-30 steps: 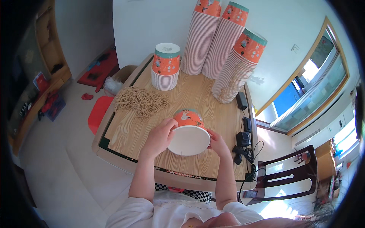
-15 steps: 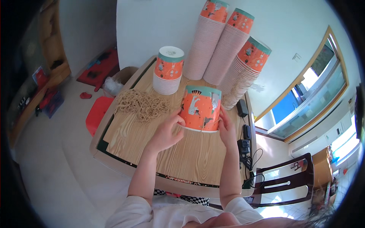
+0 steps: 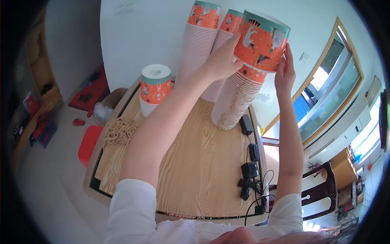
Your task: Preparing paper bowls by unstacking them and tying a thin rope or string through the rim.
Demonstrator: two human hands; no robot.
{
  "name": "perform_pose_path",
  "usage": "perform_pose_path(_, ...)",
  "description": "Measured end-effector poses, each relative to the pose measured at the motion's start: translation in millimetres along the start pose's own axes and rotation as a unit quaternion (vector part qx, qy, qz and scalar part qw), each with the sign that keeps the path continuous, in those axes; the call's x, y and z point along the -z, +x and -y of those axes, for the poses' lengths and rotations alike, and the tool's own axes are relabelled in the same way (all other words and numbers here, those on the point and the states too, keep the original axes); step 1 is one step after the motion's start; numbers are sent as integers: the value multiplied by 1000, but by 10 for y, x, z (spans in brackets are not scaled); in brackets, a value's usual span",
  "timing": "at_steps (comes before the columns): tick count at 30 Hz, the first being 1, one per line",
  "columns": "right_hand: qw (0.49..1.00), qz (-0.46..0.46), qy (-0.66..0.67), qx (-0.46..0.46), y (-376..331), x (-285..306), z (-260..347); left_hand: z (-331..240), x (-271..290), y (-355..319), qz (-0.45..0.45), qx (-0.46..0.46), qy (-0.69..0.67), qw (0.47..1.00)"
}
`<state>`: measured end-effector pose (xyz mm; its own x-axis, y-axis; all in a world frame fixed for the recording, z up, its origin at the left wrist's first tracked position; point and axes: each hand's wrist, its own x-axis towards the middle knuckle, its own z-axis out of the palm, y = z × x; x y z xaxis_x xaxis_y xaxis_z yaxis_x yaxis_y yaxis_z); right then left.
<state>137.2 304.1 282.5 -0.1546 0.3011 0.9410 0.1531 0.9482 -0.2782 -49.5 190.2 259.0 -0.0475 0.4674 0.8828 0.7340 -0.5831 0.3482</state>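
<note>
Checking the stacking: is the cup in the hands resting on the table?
No: both hands hold the orange cup atop the nearest tall stack.

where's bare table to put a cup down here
The middle of the wooden table is bare, between the tan string pile and the black adapters and cables. The far edge is crowded: tall stacks of orange paper cups and a short upturned stack.

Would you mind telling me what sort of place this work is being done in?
Probably a room in a home or small workshop: a wooden table against a white wall, tall stacks of paper cups, and a large window.
</note>
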Motion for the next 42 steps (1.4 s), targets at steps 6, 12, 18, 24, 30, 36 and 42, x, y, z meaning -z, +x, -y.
perform_pose_path(6,994,-10,-85,72,515,-76,-672,704,-538,842,-5,-43,31,999)
perform_pose_path(12,991,-10,-107,75,406,-268,-1433,1220,-1055,852,16,30,-8,999)
perform_pose_path(18,997,10,-67,28,-19,-421,-1666,1419,-1218,487,-18,30,-24,999)
perform_pose_path(24,999,16,-49,1,-320,-461,-1676,1312,-1211,165,-1,69,-49,996)
perform_pose_path(30,999,24,-41,-13,-540,-465,-1712,1343,-1232,-29,-30,19,4,999)
perform_pose_path(36,993,-5,-109,37,-548,-355,-1379,1287,-923,-301,-16,26,23,999)
perform_pose_path(42,980,71,-152,106,-527,-439,-1054,1339,-405,-592,31,30,156,987)
